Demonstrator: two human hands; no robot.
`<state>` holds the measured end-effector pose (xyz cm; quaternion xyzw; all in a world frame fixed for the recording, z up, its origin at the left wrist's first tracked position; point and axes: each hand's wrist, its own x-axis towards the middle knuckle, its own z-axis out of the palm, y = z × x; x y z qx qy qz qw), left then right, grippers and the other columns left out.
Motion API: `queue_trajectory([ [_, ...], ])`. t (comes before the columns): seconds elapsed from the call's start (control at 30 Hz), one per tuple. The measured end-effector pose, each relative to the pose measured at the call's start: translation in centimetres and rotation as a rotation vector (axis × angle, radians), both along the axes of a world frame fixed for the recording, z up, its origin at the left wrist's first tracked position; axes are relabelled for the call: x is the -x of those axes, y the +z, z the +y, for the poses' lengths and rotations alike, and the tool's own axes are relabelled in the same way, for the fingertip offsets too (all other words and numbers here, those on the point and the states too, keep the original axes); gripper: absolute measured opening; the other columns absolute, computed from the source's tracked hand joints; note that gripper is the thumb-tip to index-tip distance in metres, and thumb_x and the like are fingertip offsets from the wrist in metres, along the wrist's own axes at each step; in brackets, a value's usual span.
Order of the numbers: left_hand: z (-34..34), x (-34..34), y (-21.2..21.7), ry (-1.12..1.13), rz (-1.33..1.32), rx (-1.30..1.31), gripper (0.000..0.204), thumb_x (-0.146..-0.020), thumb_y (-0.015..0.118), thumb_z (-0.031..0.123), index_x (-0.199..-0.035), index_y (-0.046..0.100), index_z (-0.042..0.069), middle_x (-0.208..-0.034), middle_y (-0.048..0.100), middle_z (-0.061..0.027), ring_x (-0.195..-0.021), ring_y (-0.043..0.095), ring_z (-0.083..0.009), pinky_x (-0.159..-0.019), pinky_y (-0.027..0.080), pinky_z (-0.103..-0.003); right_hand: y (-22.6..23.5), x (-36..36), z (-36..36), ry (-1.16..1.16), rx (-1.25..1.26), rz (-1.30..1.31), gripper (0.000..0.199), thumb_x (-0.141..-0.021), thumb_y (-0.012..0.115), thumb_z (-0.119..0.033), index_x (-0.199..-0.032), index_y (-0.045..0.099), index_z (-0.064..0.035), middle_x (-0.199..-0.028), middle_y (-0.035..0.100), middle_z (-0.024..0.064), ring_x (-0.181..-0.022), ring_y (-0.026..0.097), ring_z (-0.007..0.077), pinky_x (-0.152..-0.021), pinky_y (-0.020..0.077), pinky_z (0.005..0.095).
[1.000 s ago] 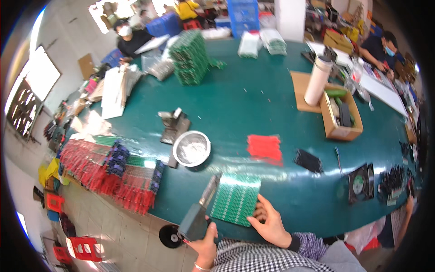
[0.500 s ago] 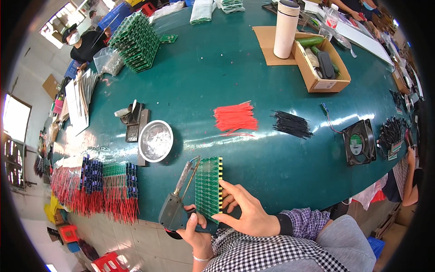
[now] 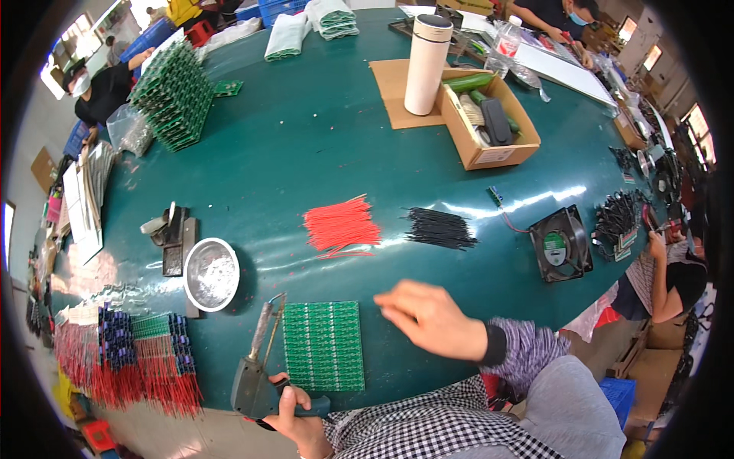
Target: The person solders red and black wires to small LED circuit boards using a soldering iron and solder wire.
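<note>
My left hand is wrapped round the handle of a soldering gun, whose thin tip points up and away from me. Beside that tip lies a green circuit board panel, flat on the table and marked with rows of small pads. To the right of the panel, my right hand hovers, apart from it. Its fingers are drawn together and point left; whether anything small is between them cannot be made out. Beyond the panel are a bundle of red wires and a bundle of black wires.
A metal bowl stands left, beside a dark stand. Wired boards lie at the near left. Stacked green boards, a white flask, an open carton and a fan are farther off. Other people sit around the table.
My right hand has let go of the panel and moved off to the right. The panel, tilted before, now lies flat. The soldering gun stays in my left hand; the whole view has shifted.
</note>
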<state>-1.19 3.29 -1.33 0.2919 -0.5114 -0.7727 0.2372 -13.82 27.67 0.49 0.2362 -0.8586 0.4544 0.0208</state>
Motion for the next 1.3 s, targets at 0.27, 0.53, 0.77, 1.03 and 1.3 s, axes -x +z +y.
queue_trajectory([
  [0.27,0.3,0.5,0.3,0.034,-0.035,-0.027,0.059,-0.077,0.070,-0.001,-0.131,0.047,-0.001,-0.105,0.062,-0.0196,-0.055,0.052,-0.0159,-0.047,0.045,-0.029,-2.7,14.7,-4.9,-0.084,-0.166,0.446,0.007,-0.085,0.063,-0.003,-0.090,0.067,-0.0015,-0.087,0.060,0.0094,-0.090,0.057,0.0279,-0.077,0.0516,0.0381],
  [0.53,-0.4,0.6,0.6,0.066,-0.043,0.036,0.047,-0.078,0.069,0.001,-0.121,0.051,-0.005,-0.105,0.060,-0.0209,-0.051,0.050,-0.0155,-0.043,0.041,-0.026,-3.2,16.0,-7.0,-0.043,-0.373,0.326,0.013,-0.077,0.059,0.004,-0.087,0.067,-0.0010,-0.085,0.060,0.0098,-0.090,0.058,0.0282,-0.073,0.0531,0.0410],
  [0.77,-1.2,0.8,0.5,0.038,-0.079,0.015,0.048,-0.077,0.070,0.001,-0.120,0.050,-0.005,-0.105,0.060,-0.0209,-0.050,0.050,-0.0152,-0.042,0.041,-0.026,-3.8,16.1,-6.9,-0.008,-0.318,0.352,0.017,-0.078,0.056,0.008,-0.092,0.064,0.0024,-0.091,0.057,0.0126,-0.089,0.057,0.0304,-0.073,0.0523,0.0417],
  [1.03,-0.5,1.2,0.9,0.028,-0.044,0.021,0.048,-0.076,0.069,0.001,-0.119,0.051,-0.005,-0.100,0.062,-0.0204,-0.050,0.051,-0.0160,-0.041,0.041,-0.027,-2.4,15.9,-6.8,-0.007,-0.252,0.317,0.016,-0.083,0.056,0.006,-0.097,0.060,0.0010,-0.095,0.054,0.0119,-0.092,0.058,0.0294,-0.074,0.0509,0.0420],
  [1.3,0.3,1.4,1.5,0.050,-0.011,-0.042,0.058,-0.072,0.069,-0.005,-0.127,0.048,-0.003,-0.100,0.063,-0.0207,-0.050,0.051,-0.0178,-0.041,0.042,-0.029,0.0,14.8,-5.3,0.027,-0.347,0.401,0.016,-0.081,0.059,0.002,-0.096,0.062,-0.0025,-0.091,0.057,0.0112,-0.090,0.061,0.0301,-0.073,0.0519,0.0404],
])
